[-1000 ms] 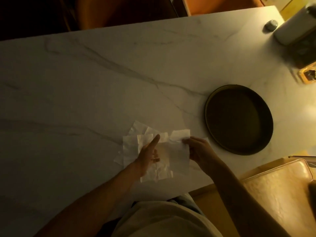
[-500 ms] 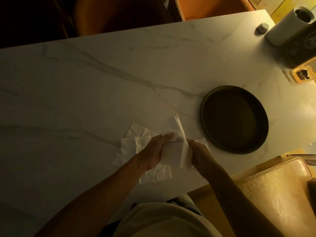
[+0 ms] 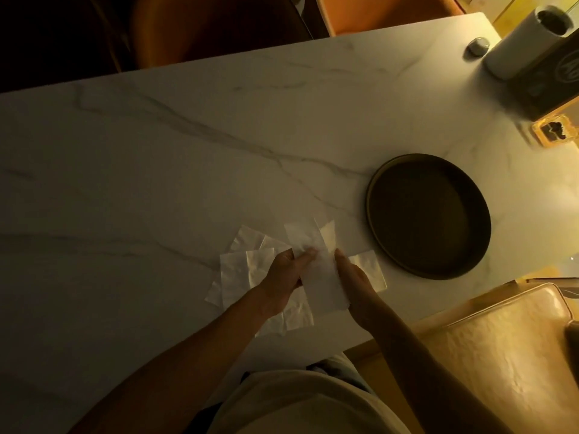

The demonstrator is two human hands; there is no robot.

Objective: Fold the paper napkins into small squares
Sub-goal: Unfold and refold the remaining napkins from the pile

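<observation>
A white paper napkin (image 3: 316,267), folded lengthwise into a long strip, is held between my two hands just above the marble table (image 3: 156,189). My left hand (image 3: 286,274) pinches its left edge near the middle. My right hand (image 3: 352,274) lies along its right edge, thumb and fingers closed on it. Under and around my hands several flat, crumpled napkins (image 3: 241,270) lie spread on the table, with one more napkin (image 3: 371,270) peeking out to the right of my right hand.
A dark round tray (image 3: 429,214) sits on the table right of the napkins. At the far right corner stand a paper-towel roll (image 3: 520,42), a small round knob-like object (image 3: 478,45), a dark box (image 3: 551,79) and a small amber dish (image 3: 554,133). A tan chair seat (image 3: 501,355) is at lower right.
The napkin went from spread open, to half raised in a fold, to a long narrow strip now. Both hands closed in on its edges.
</observation>
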